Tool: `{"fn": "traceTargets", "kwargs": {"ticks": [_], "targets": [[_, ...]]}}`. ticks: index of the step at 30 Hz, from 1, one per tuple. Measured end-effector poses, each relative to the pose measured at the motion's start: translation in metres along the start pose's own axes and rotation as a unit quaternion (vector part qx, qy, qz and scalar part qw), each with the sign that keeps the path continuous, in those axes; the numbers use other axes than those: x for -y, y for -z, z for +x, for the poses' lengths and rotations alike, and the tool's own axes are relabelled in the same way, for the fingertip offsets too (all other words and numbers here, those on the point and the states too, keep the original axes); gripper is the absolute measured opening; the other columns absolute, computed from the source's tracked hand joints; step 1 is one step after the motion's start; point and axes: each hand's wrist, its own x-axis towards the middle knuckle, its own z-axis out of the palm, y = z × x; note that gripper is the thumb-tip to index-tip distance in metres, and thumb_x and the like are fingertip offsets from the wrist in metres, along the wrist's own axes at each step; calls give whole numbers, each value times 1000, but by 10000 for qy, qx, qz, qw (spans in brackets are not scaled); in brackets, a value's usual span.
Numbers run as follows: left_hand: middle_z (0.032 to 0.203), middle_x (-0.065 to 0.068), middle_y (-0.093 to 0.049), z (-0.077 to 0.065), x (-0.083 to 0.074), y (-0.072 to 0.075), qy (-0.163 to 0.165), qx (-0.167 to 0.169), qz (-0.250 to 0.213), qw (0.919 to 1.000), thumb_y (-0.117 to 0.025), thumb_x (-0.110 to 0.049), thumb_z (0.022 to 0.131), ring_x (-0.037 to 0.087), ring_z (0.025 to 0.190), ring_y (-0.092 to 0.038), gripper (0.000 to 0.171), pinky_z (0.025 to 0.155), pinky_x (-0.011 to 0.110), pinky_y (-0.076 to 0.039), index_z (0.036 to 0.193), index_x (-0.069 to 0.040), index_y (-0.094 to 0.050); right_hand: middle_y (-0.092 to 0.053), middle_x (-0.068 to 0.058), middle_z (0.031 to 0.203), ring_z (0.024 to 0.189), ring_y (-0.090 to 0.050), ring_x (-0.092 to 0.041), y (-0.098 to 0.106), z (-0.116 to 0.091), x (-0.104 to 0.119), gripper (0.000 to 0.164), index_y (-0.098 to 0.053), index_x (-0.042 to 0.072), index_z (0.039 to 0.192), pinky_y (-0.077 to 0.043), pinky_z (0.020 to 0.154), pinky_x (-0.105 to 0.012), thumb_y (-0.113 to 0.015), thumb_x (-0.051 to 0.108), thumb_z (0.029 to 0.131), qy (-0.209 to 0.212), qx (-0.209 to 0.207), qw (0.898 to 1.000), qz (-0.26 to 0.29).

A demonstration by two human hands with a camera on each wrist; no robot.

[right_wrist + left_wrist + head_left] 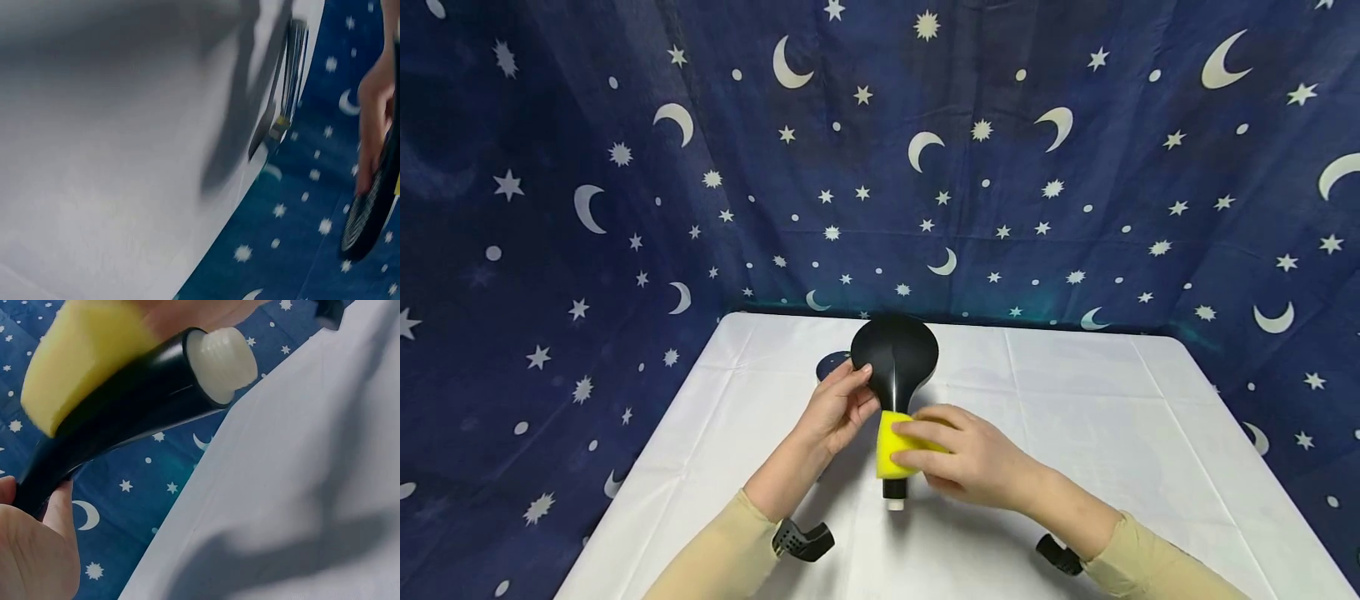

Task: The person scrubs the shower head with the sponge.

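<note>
A black handheld shower head (895,350) is held up over the table, its round head away from me and its white threaded end (228,359) toward me. My left hand (838,408) grips it at the neck, just below the round head. My right hand (966,454) holds a yellow sponge (891,446) against the handle, wrapped partly around it. In the right wrist view the edge of the shower head's textured face (365,219) shows beside the left fingers.
A white-covered table (1075,433) lies below. Behind my left hand lies a shiny, round-headed thing (831,364) with a chrome handle (294,75). A dark blue cloth (880,167) with moons and stars hangs behind and at the sides.
</note>
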Motion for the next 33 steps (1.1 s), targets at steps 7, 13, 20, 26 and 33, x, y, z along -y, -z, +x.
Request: {"fn": "traceTargets", "kwargs": {"ticks": [7,13,20,26,33], "targets": [[111,10,-72,1,4,-4,212,231,-496,9983,-49,-3,107,21,97,-73,27,85,36,-59,134,-3,-51,-64,-13,134,111,-61,-37,3,-2,-45,34,-71,13,124,-56,91,-46,-57,8,94,-901,-524,9929,-565],[106,9,-70,2,11,-5,380,310,-1197,9916,-43,-3,109,21,95,-72,19,83,33,-60,120,-7,-57,-61,-16,133,114,-55,-39,4,-11,-67,40,-70,7,125,-51,93,-50,-68,-2,86,-2871,-1135,9491,-631],[101,8,-71,4,17,-8,417,374,-2001,9782,-42,-6,110,20,96,-73,23,89,31,-58,111,-6,-64,-53,-15,139,126,-50,-35,-5,-9,-40,43,-64,7,131,-48,100,-33,-65,2,89,-3639,-1875,9119,312],[98,9,-71,7,18,-12,294,222,-2177,9753,-44,-7,110,20,93,-74,19,88,33,-59,108,-5,-63,-55,-12,140,124,-50,-31,-7,-5,-16,44,-66,9,130,-48,97,-23,-68,1,87,-3498,-1770,9180,605],[101,8,-72,10,19,-10,186,20,-2036,9789,-47,-6,108,19,93,-74,17,90,34,-57,111,-6,-64,-61,-6,138,124,-55,-26,-6,-9,6,48,-65,11,134,-46,104,-25,-67,-3,88,-3314,-1279,9231,1473]]}}
